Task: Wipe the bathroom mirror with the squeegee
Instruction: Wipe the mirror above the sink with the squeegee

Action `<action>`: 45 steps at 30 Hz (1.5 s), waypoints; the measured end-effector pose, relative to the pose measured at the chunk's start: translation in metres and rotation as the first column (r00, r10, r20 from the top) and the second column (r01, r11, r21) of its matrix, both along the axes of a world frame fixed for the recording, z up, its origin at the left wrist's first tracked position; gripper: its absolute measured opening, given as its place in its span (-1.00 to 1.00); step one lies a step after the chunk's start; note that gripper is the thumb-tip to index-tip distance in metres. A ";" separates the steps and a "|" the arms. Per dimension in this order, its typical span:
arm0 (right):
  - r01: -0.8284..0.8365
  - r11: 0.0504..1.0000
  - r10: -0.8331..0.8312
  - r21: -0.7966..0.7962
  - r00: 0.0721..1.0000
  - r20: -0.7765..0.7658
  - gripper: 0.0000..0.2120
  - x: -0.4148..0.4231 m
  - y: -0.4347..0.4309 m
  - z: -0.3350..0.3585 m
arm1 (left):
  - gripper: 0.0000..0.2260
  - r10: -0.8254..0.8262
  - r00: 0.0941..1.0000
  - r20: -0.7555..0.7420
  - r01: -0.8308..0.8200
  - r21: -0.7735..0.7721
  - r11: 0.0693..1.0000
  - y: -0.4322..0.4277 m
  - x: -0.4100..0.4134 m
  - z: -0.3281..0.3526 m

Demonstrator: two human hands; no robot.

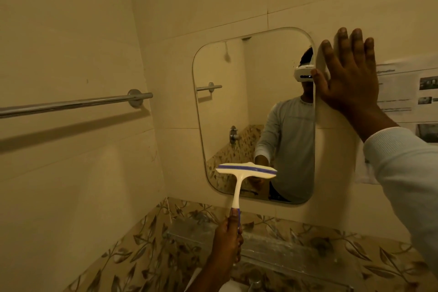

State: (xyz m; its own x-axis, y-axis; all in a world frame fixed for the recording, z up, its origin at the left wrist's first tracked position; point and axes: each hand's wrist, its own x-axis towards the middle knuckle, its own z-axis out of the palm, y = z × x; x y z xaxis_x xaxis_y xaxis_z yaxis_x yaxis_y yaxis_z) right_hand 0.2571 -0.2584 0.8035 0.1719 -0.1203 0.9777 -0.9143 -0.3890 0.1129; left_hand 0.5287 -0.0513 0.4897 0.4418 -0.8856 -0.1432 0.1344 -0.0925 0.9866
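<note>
The left hand point(227, 237) is closed round the low end of the squeegee point(237, 187), fingers curled about the handle point(237, 199), which rises from the grip toward 12 o'clock, leaning a shade to 1. At its top the blade point(246, 170) lies crosswise, its long axis running from 9 to 3 o'clock, tipped slightly down at the 3 end. The blade sits in front of the lower part of the mirror point(222, 106), near its 6 o'clock edge; whether the rubber touches the glass I cannot tell. Nearly all the glass lies from the blade toward 12 and 1 o'clock, so a full stroke probably needs the blade carried up to the top edge first, then drawn down. The right hand point(350, 78) holds nothing: its fingers are straight and spread, palm flat on the wall point(296, 2) at the mirror's 3 o'clock edge, thumb at the rim, likely a brace. The left hand is the nearer to the work.
</note>
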 end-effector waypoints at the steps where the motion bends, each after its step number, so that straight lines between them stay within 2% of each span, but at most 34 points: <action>1: -0.002 1.000 0.002 -0.001 1.000 0.000 -0.32 0.000 0.000 0.000 | -0.46 0.002 1.000 0.003 -0.002 0.007 1.000 0.001 0.000 -0.003; 5: -0.005 1.000 0.005 -0.006 1.000 -0.002 -0.32 -0.001 0.000 0.000 | -0.50 0.021 1.000 0.010 -0.021 0.059 0.998 0.006 0.002 -0.017; 9: -0.015 1.000 0.015 -0.005 1.000 -0.001 -0.32 0.000 0.001 0.000 | -0.53 0.083 0.993 0.089 -0.094 0.124 0.988 0.012 -0.001 -0.034; 12: -0.010 1.000 0.010 -0.003 1.000 -0.007 -0.31 -0.001 0.002 0.000 | -0.54 0.123 0.992 0.033 -0.127 0.147 0.981 0.019 -0.006 -0.039; 14: -0.005 1.000 0.005 -0.004 1.000 -0.006 -0.31 -0.001 0.002 0.001 | -0.53 0.126 0.991 0.049 -0.131 0.132 0.982 0.023 -0.011 -0.033; 16: -0.002 1.000 0.002 -0.008 1.000 -0.002 -0.31 -0.002 0.001 0.000 | -0.52 0.116 0.990 0.078 -0.121 0.060 0.991 0.027 -0.017 -0.015; 19: 0.004 1.000 -0.005 -0.017 1.000 -0.011 -0.31 -0.001 -0.001 0.000 | -0.51 0.059 0.995 0.083 -0.048 -0.137 0.989 0.029 -0.028 0.042; 23: 0.019 1.000 -0.019 -0.019 1.000 -0.018 -0.31 -0.002 -0.004 0.002 | -0.53 0.031 0.987 0.158 0.036 -0.399 0.916 0.017 -0.040 0.146; 27: 0.030 0.999 -0.030 -0.014 0.999 -0.026 -0.30 -0.004 -0.004 0.002 | -0.46 0.039 0.988 0.150 0.048 -0.534 0.844 -0.015 -0.052 0.231; 33: 0.040 0.999 -0.040 -0.013 0.999 -0.028 -0.28 -0.004 -0.006 0.001 | -0.54 0.041 0.994 0.099 0.025 -0.591 0.806 -0.054 -0.068 0.282; 40: 0.053 0.998 -0.054 -0.021 0.998 -0.029 -0.27 -0.003 -0.011 0.000 | -0.52 -0.048 0.998 0.033 0.058 -0.620 0.783 -0.068 -0.076 0.273; 45: 0.048 0.999 -0.048 -0.013 0.998 -0.027 -0.27 -0.003 -0.012 0.000 | -0.52 -0.051 0.996 0.069 0.082 -0.609 0.789 -0.072 -0.073 0.259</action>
